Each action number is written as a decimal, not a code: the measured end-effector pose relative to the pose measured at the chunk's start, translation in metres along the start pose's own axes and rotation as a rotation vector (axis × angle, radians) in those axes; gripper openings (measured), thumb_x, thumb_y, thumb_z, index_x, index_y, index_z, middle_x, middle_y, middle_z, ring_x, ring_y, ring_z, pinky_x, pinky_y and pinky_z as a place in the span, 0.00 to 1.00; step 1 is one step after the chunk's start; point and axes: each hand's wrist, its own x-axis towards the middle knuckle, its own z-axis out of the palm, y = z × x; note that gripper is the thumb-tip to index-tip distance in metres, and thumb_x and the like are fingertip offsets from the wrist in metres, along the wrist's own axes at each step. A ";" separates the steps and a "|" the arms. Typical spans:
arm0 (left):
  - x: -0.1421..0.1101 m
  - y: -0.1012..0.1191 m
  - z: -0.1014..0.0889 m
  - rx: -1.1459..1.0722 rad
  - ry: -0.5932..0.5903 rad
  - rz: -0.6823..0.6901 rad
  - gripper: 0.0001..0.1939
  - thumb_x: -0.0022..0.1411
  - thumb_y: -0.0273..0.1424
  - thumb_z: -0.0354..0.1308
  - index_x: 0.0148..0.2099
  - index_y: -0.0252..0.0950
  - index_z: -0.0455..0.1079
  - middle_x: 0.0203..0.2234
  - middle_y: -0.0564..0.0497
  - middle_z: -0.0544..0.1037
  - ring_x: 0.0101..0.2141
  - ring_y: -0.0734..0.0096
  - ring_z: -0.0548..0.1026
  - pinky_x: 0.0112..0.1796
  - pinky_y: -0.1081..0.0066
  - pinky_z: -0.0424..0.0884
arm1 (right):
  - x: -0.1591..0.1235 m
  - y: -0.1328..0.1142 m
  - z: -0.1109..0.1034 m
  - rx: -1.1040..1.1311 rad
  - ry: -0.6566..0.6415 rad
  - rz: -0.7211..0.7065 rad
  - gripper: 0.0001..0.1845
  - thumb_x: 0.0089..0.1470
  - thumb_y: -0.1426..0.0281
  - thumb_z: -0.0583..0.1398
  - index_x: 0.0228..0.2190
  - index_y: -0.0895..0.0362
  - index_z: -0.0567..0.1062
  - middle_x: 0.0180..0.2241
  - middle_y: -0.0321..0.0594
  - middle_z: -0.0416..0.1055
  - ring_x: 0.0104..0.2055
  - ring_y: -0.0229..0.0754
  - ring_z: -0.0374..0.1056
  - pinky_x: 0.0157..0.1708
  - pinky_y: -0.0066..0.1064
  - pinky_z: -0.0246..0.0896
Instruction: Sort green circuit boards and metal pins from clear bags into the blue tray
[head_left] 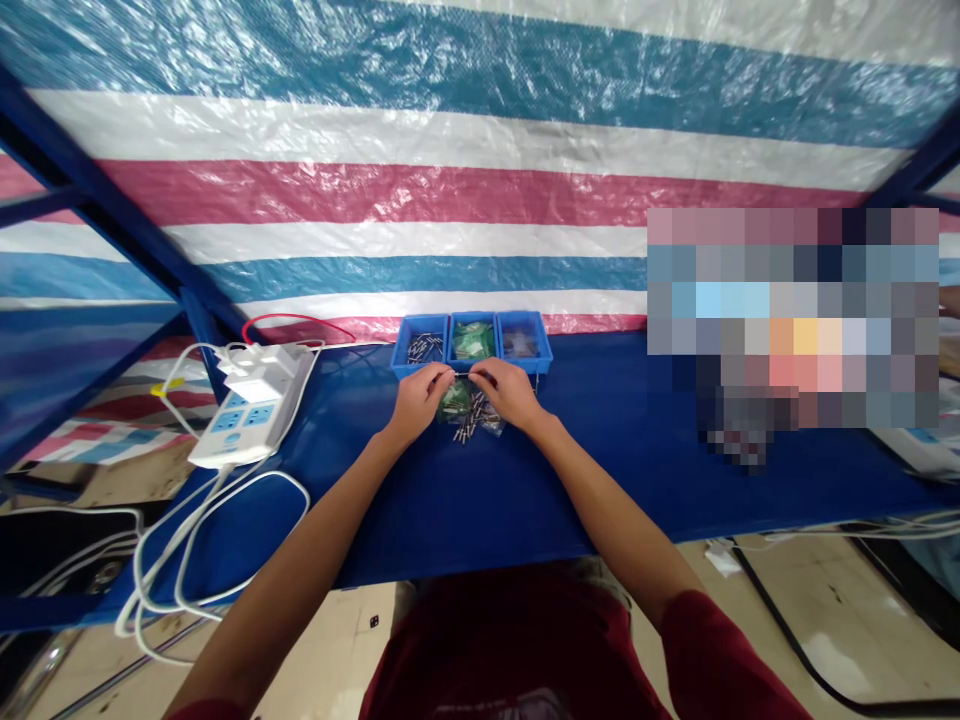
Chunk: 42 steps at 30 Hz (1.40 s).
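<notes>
My left hand (418,402) and my right hand (513,394) are closed in pinches, fingertips facing each other. A thin, light-coloured rod (462,375) spans the short gap between them, one end in each pinch; its exact kind is too small to tell. Just below the fingers lies a loose pile of short silver-and-black metal rods (471,424). Green plastic packets (454,402) lie beside the pile, partly behind my left fingers. Behind my hands stand three joined blue bins: the left bin (398,352) has similar rods, the middle one green packets (474,340), the right one clear bags (519,344).
A white power strip (247,418) with plugged-in adapters sits at the left of the blue table (465,530), its white cables (184,560) looping over the front edge. Striped plastic sheeting (450,140) hangs behind. A pixelated area covers the right side.
</notes>
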 end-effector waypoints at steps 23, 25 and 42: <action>0.003 0.007 0.009 -0.676 0.100 -0.164 0.15 0.61 0.42 0.61 0.39 0.35 0.73 0.35 0.45 0.82 0.37 0.65 0.79 0.42 0.66 0.74 | -0.002 0.004 0.010 0.109 0.162 0.058 0.26 0.65 0.56 0.50 0.22 0.57 0.72 0.21 0.37 0.68 0.25 0.38 0.62 0.29 0.29 0.51; 0.004 0.005 0.009 -0.681 0.087 -0.148 0.14 0.63 0.42 0.59 0.38 0.35 0.71 0.31 0.48 0.81 0.32 0.68 0.79 0.39 0.67 0.74 | -0.002 0.005 0.009 0.089 0.199 0.086 0.26 0.65 0.57 0.49 0.22 0.57 0.73 0.22 0.38 0.69 0.25 0.38 0.63 0.30 0.29 0.52; 0.004 -0.006 0.004 -0.230 0.067 0.050 0.14 0.66 0.40 0.54 0.40 0.37 0.76 0.25 0.51 0.77 0.29 0.69 0.73 0.37 0.70 0.69 | -0.005 0.003 0.011 0.155 0.220 0.006 0.17 0.64 0.60 0.52 0.38 0.57 0.77 0.32 0.42 0.75 0.30 0.40 0.67 0.34 0.31 0.60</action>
